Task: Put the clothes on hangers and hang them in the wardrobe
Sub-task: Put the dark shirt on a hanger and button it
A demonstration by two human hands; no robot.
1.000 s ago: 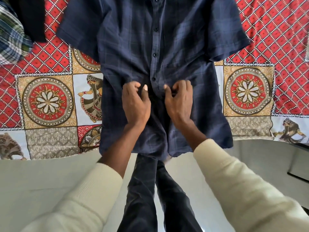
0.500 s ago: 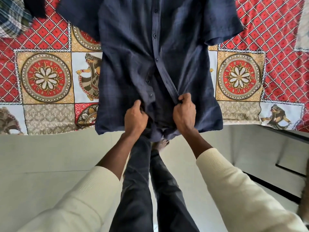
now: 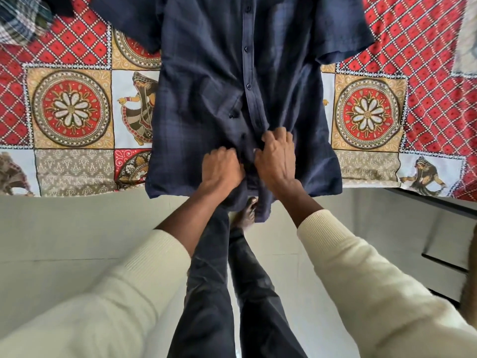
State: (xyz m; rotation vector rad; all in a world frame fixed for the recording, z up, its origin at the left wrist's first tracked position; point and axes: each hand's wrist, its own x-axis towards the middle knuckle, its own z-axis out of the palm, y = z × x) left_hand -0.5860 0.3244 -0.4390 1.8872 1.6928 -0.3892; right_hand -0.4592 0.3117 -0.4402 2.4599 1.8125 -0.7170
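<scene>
Bright, even daylight, soft shadows, strong wide-angle bending toward the edges, slight blur in the corners.

We're in a home bedroom: bed w/ a red patchwork-print bedsheet [image 3: 77, 109] of medallions & dancer figures, a dark blue shirt [image 3: 232, 73] spread on it, a plaid garment [image 3: 18, 19] heaped at the corner, pale tiled floor [image 3: 77, 228] below.

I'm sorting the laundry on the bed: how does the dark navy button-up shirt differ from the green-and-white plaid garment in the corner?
The dark navy button-up shirt lies spread flat on the patterned bedsheet; the green-and-white plaid garment is bunched up. The navy shirt looks nearly plain, the other boldly checked. The left hand and right hand grip the shirt's front; nothing touches the plaid one. Neither shows a hanger.
</scene>
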